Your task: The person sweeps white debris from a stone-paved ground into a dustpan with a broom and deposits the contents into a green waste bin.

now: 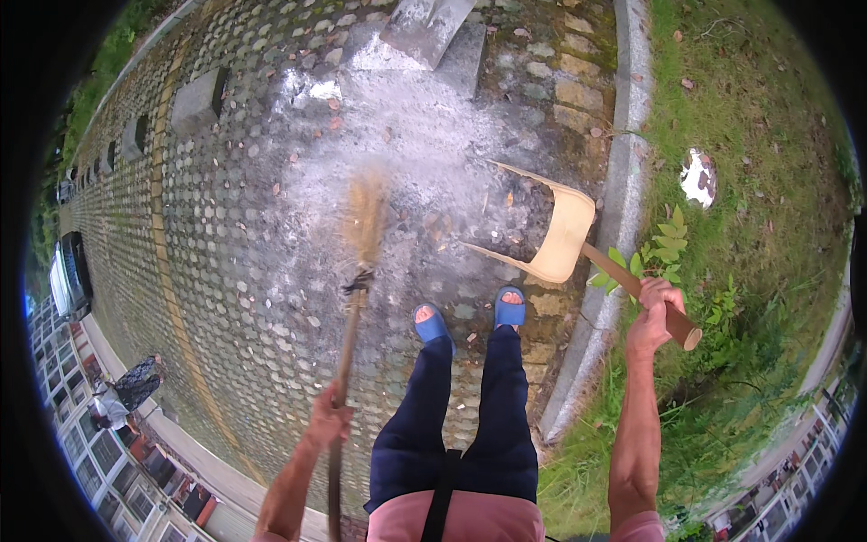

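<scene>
My left hand point(330, 414) is closed around the stick handle of a straw broom point(366, 217), whose blurred head is over the ash-covered pavers in front of me. A dark binding ties the straw to the stick. In my right hand point(654, 313) is the thick handle of a cream-coloured dustpan point(565, 234). The pan's open mouth faces left, low over the paving, with several dry leaves and dark bits near its side walls. Pale grey ash point(406, 129) spreads over the blocks ahead of both tools.
A granite curb point(626, 176) separates the paving from grass point(745, 122) on the right. Stone blocks point(196, 101) stand in a row at left, with slabs point(427, 34) ahead. Farther left are a parked car point(68, 274) and a person point(122, 400). A whitish patch point(698, 178) lies on the grass.
</scene>
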`<state>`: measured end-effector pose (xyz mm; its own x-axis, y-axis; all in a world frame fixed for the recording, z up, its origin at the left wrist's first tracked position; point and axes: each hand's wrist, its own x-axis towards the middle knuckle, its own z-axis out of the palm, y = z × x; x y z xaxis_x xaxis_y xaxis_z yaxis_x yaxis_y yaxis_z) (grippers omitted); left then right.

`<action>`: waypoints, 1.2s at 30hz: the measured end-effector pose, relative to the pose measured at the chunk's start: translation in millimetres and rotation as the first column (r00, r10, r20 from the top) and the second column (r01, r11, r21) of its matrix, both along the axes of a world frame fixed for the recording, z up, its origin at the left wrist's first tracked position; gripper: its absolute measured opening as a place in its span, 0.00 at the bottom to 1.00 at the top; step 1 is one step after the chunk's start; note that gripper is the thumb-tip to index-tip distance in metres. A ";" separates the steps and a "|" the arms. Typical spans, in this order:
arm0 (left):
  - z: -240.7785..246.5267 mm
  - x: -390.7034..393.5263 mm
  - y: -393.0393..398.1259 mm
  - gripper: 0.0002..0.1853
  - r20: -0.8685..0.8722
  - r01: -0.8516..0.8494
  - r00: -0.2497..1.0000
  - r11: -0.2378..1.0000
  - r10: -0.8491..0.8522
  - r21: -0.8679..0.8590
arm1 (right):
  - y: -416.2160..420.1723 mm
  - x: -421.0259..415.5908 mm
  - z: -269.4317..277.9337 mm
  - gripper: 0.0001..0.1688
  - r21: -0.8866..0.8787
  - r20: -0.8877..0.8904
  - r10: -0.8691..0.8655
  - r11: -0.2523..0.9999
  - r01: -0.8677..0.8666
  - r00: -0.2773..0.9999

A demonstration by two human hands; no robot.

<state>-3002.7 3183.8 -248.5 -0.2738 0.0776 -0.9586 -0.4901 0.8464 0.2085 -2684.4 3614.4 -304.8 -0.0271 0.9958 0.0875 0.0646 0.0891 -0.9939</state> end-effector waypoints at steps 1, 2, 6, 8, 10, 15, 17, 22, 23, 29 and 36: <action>3.6 22.1 20.9 0.30 0.054 0.035 0.998 0.999 -0.037 0.029 | 0.6 1.1 0.8 0.09 -0.002 0.006 -0.005 1.000 0.005 1.000; 1.5 34.8 30.0 0.34 0.114 0.086 0.989 0.996 -0.089 0.030 | 2.6 0.8 0.6 0.09 0.002 0.011 -0.013 1.000 0.013 1.000; 12.5 49.7 60.2 0.41 0.301 0.181 0.931 0.978 -0.204 0.104 | 1.5 -8.0 -2.6 0.09 -0.011 0.002 -0.042 0.999 0.042 0.999; 18.4 49.2 65.1 0.40 0.343 0.260 0.890 0.952 -0.300 0.160 | -3.0 -13.9 -2.1 0.09 -0.027 0.011 -0.093 0.995 0.093 0.996; 26.3 44.1 71.0 0.40 0.354 0.301 0.865 0.933 -0.354 0.198 | -9.3 -27.2 2.7 0.08 -0.040 0.038 -0.184 0.982 0.185 0.982; 29.3 29.4 42.7 0.39 0.345 0.309 0.853 0.911 -0.392 0.271 | -30.6 -59.3 7.6 0.06 -0.019 0.071 -0.340 0.940 0.342 0.938; 31.0 27.2 26.7 0.38 0.331 0.282 0.868 0.916 -0.371 0.287 | -37.5 -92.8 20.3 0.08 -0.010 0.045 -0.388 0.921 0.389 0.921; 69.7 13.3 0.9 0.34 0.225 0.286 0.913 0.927 -0.340 0.243 | -59.1 -146.1 65.7 0.08 0.001 -0.083 -0.387 0.921 0.389 0.918; 77.2 12.2 -5.2 0.33 0.189 0.301 0.919 0.925 -0.346 0.230 | -59.6 -148.0 70.7 0.07 0.010 -0.126 -0.413 0.909 0.417 0.902; 151.2 30.8 -42.5 0.34 0.009 0.485 0.874 0.874 -0.485 0.028 | -64.3 -52.2 66.5 0.07 -0.233 -0.282 -0.509 0.859 0.456 0.814; 178.2 134.6 -43.8 0.37 -0.046 0.844 0.471 0.465 -0.881 -0.267 | -161.3 216.1 -144.6 0.12 -0.666 -0.367 -0.835 0.543 0.511 0.410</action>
